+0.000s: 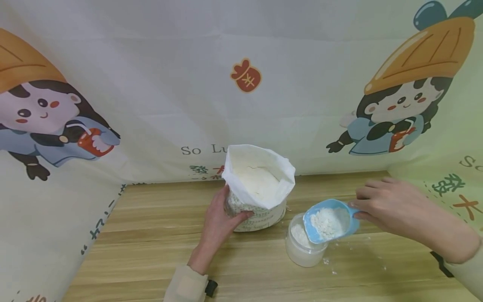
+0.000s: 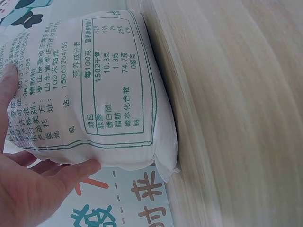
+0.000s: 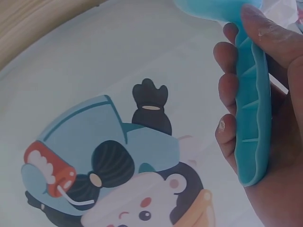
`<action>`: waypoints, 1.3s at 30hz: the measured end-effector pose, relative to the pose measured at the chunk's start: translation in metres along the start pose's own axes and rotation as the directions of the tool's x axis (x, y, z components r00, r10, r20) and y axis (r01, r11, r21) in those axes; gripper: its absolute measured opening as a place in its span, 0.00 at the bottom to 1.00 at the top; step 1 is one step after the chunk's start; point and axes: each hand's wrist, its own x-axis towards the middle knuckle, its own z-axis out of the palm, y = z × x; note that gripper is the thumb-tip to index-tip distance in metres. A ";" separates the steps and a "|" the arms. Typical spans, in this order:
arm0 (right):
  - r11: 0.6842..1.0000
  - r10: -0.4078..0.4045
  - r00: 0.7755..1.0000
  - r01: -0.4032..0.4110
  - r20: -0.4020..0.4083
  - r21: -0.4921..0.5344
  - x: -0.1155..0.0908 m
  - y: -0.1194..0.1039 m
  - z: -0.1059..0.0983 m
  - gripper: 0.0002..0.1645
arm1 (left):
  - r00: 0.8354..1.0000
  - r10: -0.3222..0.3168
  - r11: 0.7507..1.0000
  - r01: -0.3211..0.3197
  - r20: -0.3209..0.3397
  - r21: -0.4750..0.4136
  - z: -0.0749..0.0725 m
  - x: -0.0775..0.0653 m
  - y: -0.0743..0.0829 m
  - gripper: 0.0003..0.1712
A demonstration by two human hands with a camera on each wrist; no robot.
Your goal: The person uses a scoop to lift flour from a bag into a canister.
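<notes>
An open-topped white bag of flour (image 1: 260, 218) stands on the table near the back wall, full of pale powder. My left hand (image 1: 216, 222) holds its left side, thumb across the printed front; in the left wrist view green print covers the bag (image 2: 109, 85). My right hand (image 1: 396, 205) grips a light blue scoop (image 1: 353, 226) heaped with white flour (image 1: 330, 222). The scoop is over the right part of a clear round jar (image 1: 305, 256) with flour inside. In the right wrist view, fingers wrap round the scoop's ribbed handle (image 3: 251, 113).
Flour specks (image 1: 333, 272) dot the wooden table (image 1: 151, 243) right of the jar. A printed cloth (image 1: 170, 84) with cartoon figures hangs behind and at both sides. The jar stands close to the bag's front right.
</notes>
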 end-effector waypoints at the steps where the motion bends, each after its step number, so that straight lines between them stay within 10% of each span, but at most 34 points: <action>1: 1.000 -0.015 1.000 0.015 -0.008 -0.010 0.002 0.000 0.000 0.18 | 1.000 -0.001 1.000 0.001 0.000 -0.001 0.000 0.000 0.000 0.60; 39: 0.981 -0.083 0.986 0.106 0.144 -0.160 0.031 -0.020 -0.024 0.19 | 1.000 0.016 1.000 -0.016 -0.009 0.003 0.001 0.000 -0.001 0.59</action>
